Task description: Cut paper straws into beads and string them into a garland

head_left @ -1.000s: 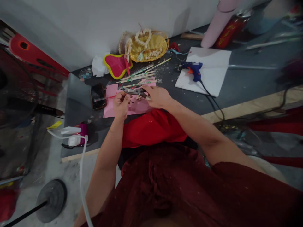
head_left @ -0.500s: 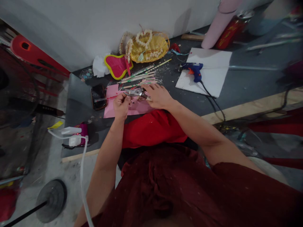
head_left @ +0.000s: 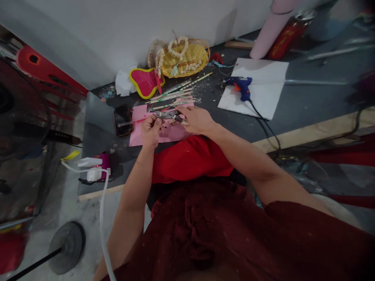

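Note:
My right hand is wrapped round the handles of a pair of pruning shears, whose metal jaws point left. My left hand is closed in a pinch at the tip of the jaws. A small pale piece shows by the blades, but what the left fingers grip is too small to name. Both hands are over a pink sheet of paper with small bits scattered on it. Behind the shears, several patterned thin sticks lie side by side.
A yellow basket with pale bead strings stands at the wall, beside a pink, yellow-rimmed tray. A blue glue gun lies on a white board, its cable over the table edge. A phone and a charger are at left.
The fingers of my right hand, stretched out more before, have curled in round the shears' handles. My left hand stays at the jaws. The view has shifted slightly.

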`<state>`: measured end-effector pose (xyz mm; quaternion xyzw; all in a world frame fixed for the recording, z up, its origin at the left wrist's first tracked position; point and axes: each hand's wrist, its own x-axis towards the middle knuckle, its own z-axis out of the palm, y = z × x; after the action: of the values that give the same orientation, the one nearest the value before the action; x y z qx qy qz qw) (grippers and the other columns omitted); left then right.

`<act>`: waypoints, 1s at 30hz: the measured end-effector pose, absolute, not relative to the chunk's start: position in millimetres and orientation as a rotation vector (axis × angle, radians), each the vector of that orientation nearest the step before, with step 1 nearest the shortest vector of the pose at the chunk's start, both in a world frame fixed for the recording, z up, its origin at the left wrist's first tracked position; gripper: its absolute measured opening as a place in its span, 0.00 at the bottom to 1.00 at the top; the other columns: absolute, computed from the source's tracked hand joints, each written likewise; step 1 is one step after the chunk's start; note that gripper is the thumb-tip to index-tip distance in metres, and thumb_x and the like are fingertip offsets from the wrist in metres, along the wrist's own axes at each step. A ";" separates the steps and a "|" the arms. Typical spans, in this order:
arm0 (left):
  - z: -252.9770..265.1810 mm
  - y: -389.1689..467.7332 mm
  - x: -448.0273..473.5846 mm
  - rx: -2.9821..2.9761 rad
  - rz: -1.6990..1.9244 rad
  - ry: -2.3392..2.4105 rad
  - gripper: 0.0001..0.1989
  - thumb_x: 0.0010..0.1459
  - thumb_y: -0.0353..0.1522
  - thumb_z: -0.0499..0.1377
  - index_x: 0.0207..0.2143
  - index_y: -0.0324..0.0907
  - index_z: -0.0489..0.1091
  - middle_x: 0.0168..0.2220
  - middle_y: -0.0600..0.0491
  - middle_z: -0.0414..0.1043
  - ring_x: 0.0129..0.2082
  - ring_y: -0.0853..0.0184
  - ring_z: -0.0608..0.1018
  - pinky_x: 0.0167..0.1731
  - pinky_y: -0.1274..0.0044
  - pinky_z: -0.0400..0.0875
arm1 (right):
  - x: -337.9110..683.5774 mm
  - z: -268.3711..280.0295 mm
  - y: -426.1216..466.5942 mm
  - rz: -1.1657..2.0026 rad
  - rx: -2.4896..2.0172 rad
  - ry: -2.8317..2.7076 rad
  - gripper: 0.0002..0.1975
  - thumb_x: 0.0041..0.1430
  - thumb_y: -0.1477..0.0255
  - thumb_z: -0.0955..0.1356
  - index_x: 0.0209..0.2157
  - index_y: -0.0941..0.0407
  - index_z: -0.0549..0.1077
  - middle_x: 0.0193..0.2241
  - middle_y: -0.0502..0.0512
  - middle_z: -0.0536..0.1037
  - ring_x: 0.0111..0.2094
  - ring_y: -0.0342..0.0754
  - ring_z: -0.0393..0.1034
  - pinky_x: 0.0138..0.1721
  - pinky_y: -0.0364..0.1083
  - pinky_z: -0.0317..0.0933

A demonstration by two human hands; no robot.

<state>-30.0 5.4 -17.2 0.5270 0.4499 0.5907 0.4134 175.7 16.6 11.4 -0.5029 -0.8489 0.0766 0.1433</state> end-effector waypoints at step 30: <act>-19.7 6.3 -29.5 1.317 1.457 1.123 0.13 0.51 0.40 0.64 0.26 0.40 0.69 0.23 0.56 0.70 0.18 0.77 0.67 0.19 0.84 0.61 | 179.3 7.6 19.6 0.260 -1.409 -2.488 0.29 0.59 0.63 0.63 0.61 0.55 0.57 0.54 0.64 0.70 0.49 0.59 0.67 0.46 0.53 0.61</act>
<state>-29.5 6.3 -19.7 0.5269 0.4491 0.5828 0.4254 179.3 19.6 7.6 -0.4864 -0.8586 0.0897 0.1348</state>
